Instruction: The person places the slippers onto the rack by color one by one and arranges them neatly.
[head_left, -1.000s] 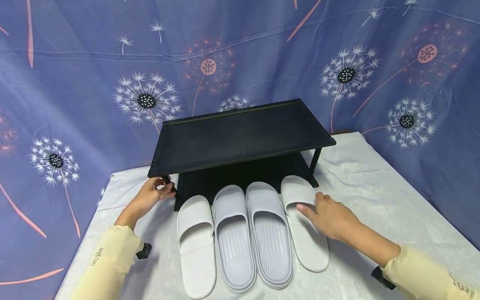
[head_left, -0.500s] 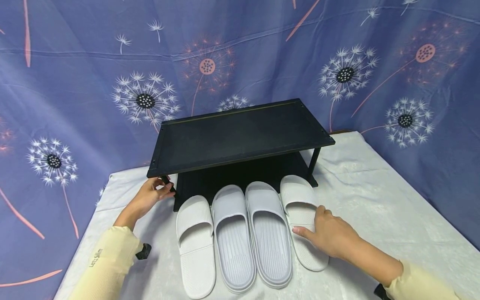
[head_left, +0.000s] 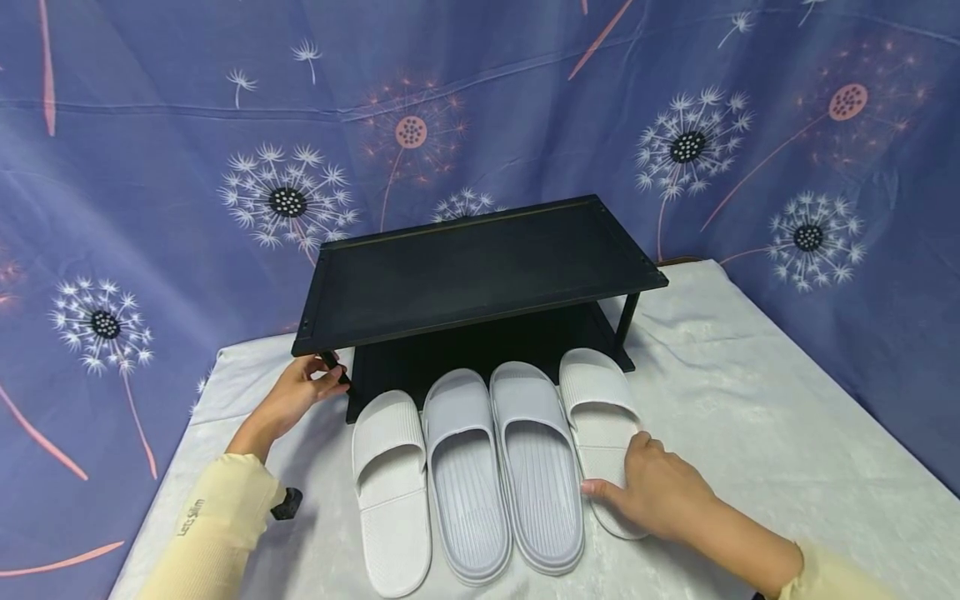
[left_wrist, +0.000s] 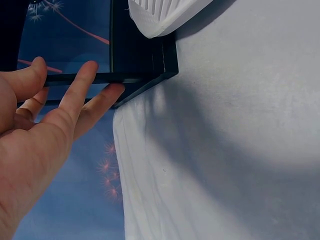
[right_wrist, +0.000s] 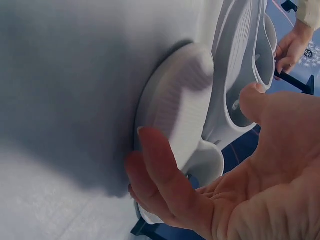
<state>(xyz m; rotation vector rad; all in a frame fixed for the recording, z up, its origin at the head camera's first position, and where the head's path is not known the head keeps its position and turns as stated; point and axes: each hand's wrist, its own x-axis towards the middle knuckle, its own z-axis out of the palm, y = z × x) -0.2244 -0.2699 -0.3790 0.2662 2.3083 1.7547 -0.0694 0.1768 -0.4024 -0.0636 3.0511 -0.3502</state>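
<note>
Left hand (head_left: 292, 396) is grasping the rack's (head_left: 480, 271) leg (left_wrist: 59, 80); right hand (head_left: 663, 492), unclenched, is straddling the white slipper (head_left: 600, 387) at the rack's front-right corner, apparently adjusting, needing firmer grip.

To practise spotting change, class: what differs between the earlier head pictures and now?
The right hand has moved from the strap of the rightmost slipper back toward its heel end. All four slippers and the rack stayed put, and the left hand stayed on the rack's leg.
</note>
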